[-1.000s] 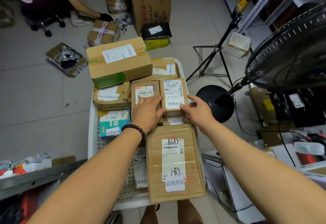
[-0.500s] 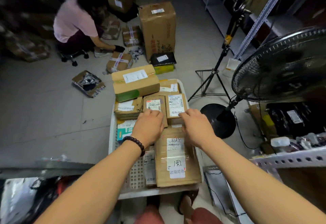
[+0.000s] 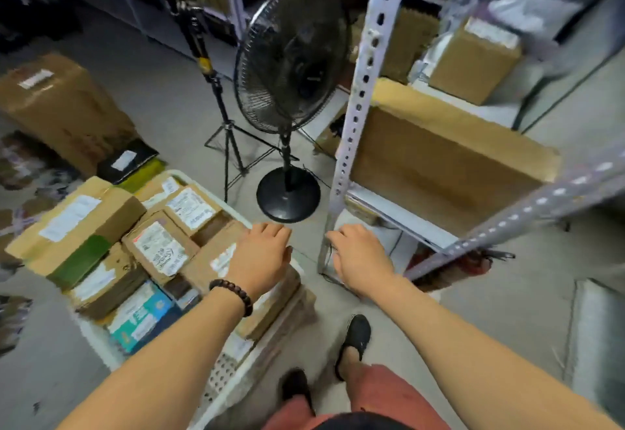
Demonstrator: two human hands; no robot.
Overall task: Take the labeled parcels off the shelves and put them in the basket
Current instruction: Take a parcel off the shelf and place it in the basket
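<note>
You've turned from the basket [image 3: 223,372] to the shelf [image 3: 400,217]: left hand [image 3: 260,253] and right hand [image 3: 362,257] hang loose, holding nothing, so reach past the post [image 3: 359,108], take the big box [image 3: 439,165] by both ends, keep it level.

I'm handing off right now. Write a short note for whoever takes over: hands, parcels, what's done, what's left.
Left hand: open, empty, over the basket's right side.
Right hand: open, empty, over the floor beside the shelf upright.
Basket: already packed with labeled parcels.
Shelves: a large brown box sits low, with a smaller box higher up. Their labels are too blurred to read.
Left to do: check the shelf boxes and move the labeled ones into the basket.
</note>
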